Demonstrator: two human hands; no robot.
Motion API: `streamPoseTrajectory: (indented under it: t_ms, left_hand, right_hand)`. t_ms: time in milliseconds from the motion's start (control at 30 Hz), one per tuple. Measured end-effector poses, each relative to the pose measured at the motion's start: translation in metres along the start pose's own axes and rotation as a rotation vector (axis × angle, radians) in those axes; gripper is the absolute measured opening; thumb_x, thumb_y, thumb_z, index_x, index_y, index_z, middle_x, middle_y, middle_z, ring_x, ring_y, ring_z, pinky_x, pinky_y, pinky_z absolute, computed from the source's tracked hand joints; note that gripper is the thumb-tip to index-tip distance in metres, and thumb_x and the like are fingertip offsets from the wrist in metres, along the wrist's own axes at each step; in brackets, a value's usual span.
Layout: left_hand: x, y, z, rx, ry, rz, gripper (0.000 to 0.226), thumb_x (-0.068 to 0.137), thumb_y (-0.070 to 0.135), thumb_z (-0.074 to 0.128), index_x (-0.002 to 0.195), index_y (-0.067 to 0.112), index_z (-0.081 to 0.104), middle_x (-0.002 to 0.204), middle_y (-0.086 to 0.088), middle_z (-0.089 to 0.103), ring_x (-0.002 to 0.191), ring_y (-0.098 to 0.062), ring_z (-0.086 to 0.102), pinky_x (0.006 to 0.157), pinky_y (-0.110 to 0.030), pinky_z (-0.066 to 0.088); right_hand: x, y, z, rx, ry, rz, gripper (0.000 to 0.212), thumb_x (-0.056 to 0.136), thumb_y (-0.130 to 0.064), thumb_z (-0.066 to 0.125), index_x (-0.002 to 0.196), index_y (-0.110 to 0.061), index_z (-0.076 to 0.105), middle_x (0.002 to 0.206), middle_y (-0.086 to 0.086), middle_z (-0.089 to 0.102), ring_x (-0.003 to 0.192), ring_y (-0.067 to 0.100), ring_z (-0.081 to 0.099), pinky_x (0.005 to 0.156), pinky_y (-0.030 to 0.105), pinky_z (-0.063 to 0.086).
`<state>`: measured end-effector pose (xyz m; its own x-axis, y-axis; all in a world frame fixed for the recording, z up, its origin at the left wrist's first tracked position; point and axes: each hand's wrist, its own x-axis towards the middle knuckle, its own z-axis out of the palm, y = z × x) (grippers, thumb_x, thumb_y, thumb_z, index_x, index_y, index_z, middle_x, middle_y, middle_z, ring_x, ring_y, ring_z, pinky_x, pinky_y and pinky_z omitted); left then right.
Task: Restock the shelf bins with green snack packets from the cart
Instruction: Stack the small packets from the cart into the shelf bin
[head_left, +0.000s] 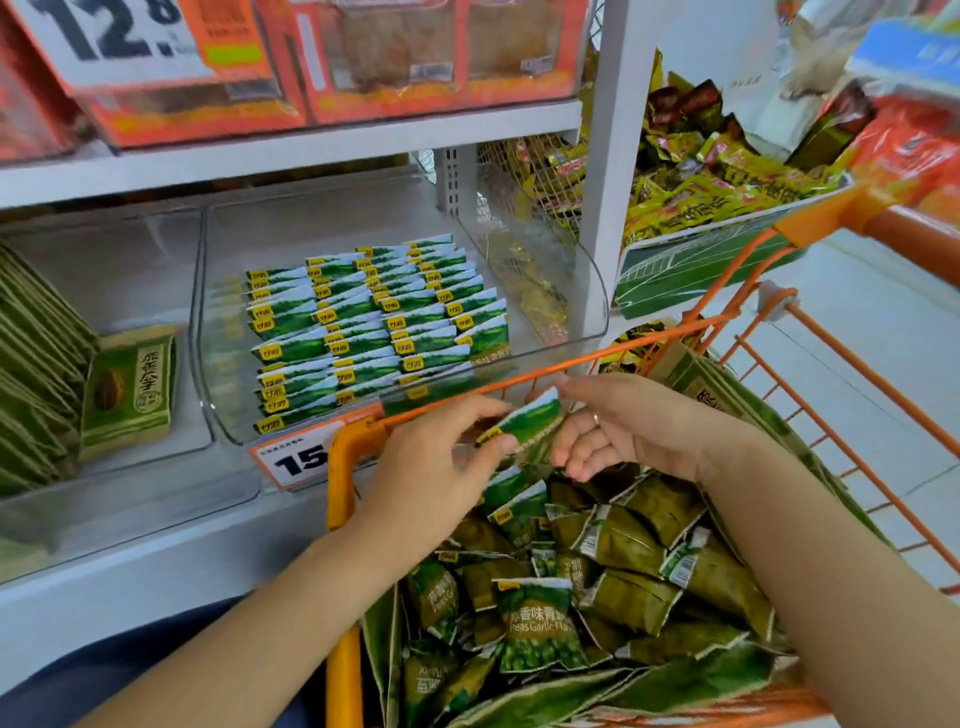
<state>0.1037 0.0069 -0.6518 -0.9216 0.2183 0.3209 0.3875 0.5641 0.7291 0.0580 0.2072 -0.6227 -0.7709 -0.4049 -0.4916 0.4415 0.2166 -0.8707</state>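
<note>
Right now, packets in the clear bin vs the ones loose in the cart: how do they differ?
Packets in the clear bin stand on edge in neat overlapping rows; packets in the cart lie jumbled at all angles. Bin packets show mostly their top edges; cart packets show full fronts and barcoded backs. Both carry the same green design with a yellow logo.

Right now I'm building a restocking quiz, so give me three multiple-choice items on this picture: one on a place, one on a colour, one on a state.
1. Where do the loose green packets lie?
A. in the cart
B. on the floor
C. on the top shelf

2. What colour is the cart frame?
A. blue
B. orange
C. black

3. How is the packet between the hands held?
A. lying untouched
B. left hand alone
C. both hands

Answers: 1 A, they are piled inside the cart. 2 B, its bars are orange. 3 C, the left hand and right hand each have fingers on it, above the pile.
</note>
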Motion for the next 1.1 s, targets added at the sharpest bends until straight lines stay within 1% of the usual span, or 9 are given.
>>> streamPoseTrajectory:
  t_ms: [133,267,400,500,600,667,767,933,1100]
  left_hand:
    - [0.005,0.005,-0.007,-0.259,0.092,-0.223,0.022,0.087,0.021,0.069,0.097,0.038,0.061,0.095,0.032,0.061,0.083,0.022,0.057,0.071,0.001,0.041]
    - [0.005,0.002,-0.006,-0.306,0.076,-0.244,0.021,0.086,0.018,0.07,0.104,0.029,0.066,0.095,0.017,0.072,0.083,0.001,0.068,0.071,-0.016,0.053]
    - [0.009,0.004,-0.009,-0.241,-0.036,-0.217,0.025,0.082,0.025,0.074,0.104,0.032,0.067,0.097,0.021,0.07,0.09,0.007,0.064,0.081,-0.012,0.049]
    - [0.025,0.018,-0.015,-0.053,-0.043,-0.119,0.015,0.081,0.026,0.074,0.091,0.035,0.067,0.082,0.015,0.068,0.078,0.002,0.061,0.065,-0.015,0.046]
    - [0.061,0.024,-0.03,0.026,0.127,-0.062,0.012,0.082,0.024,0.073,0.082,0.033,0.065,0.078,0.009,0.068,0.075,-0.006,0.062,0.068,-0.025,0.046]
    - [0.092,0.019,-0.036,0.087,0.153,-0.092,0.007,0.081,0.027,0.074,0.082,0.026,0.066,0.079,0.004,0.07,0.077,-0.015,0.064,0.072,-0.034,0.049]
    - [0.128,0.001,-0.027,0.309,-0.028,-0.204,0.021,0.08,0.032,0.075,0.091,0.016,0.069,0.092,-0.009,0.07,0.088,-0.026,0.064,0.08,-0.043,0.052]
    - [0.145,-0.021,0.002,0.775,-0.234,-0.206,0.026,0.082,0.04,0.073,0.078,0.016,0.064,0.075,-0.003,0.057,0.087,-0.026,0.052,0.085,-0.037,0.038]
    - [0.15,-0.023,0.014,0.927,-0.326,-0.212,0.015,0.083,0.031,0.07,0.088,0.017,0.069,0.089,-0.004,0.057,0.11,-0.029,0.044,0.094,-0.038,0.032]
  right_hand:
    - [-0.004,-0.003,0.0,-0.275,0.094,-0.15,0.044,0.079,-0.066,0.051,0.089,-0.027,0.068,0.06,-0.001,0.054,0.053,0.013,0.05,0.054,0.024,0.045]
    - [-0.001,0.0,0.001,-0.429,0.062,-0.31,0.032,0.069,-0.05,0.074,0.091,-0.027,0.073,0.071,-0.011,0.06,0.068,0.004,0.058,0.058,0.022,0.049]
    - [0.001,0.0,0.006,-0.362,0.173,-0.459,0.022,0.073,-0.034,0.073,0.083,-0.014,0.073,0.065,-0.002,0.055,0.056,0.005,0.049,0.052,0.022,0.041]
    - [0.0,0.0,0.007,-0.291,0.415,-0.615,0.013,0.079,-0.032,0.071,0.087,-0.022,0.072,0.075,0.003,0.065,0.066,0.004,0.054,0.061,0.019,0.043]
    - [0.006,0.007,-0.002,-0.692,0.753,-0.692,0.031,0.088,-0.045,0.062,0.113,-0.027,0.064,0.099,-0.006,0.064,0.096,0.007,0.058,0.077,0.027,0.047]
    - [0.01,0.013,-0.008,-0.92,0.764,-0.636,0.039,0.089,-0.048,0.058,0.12,-0.025,0.061,0.112,-0.003,0.06,0.109,0.016,0.053,0.087,0.034,0.045]
    - [0.018,0.021,-0.012,-1.071,0.692,-0.612,0.038,0.088,-0.041,0.063,0.12,-0.019,0.063,0.117,0.004,0.058,0.111,0.026,0.053,0.094,0.037,0.04]
    - [0.018,0.023,-0.013,-1.039,0.711,-0.665,0.035,0.087,-0.039,0.061,0.114,-0.018,0.066,0.113,0.004,0.06,0.107,0.027,0.056,0.092,0.039,0.042]
    - [0.021,0.023,-0.013,-1.053,0.704,-0.662,0.034,0.088,-0.039,0.063,0.115,-0.019,0.066,0.114,0.004,0.06,0.107,0.026,0.055,0.092,0.038,0.041]
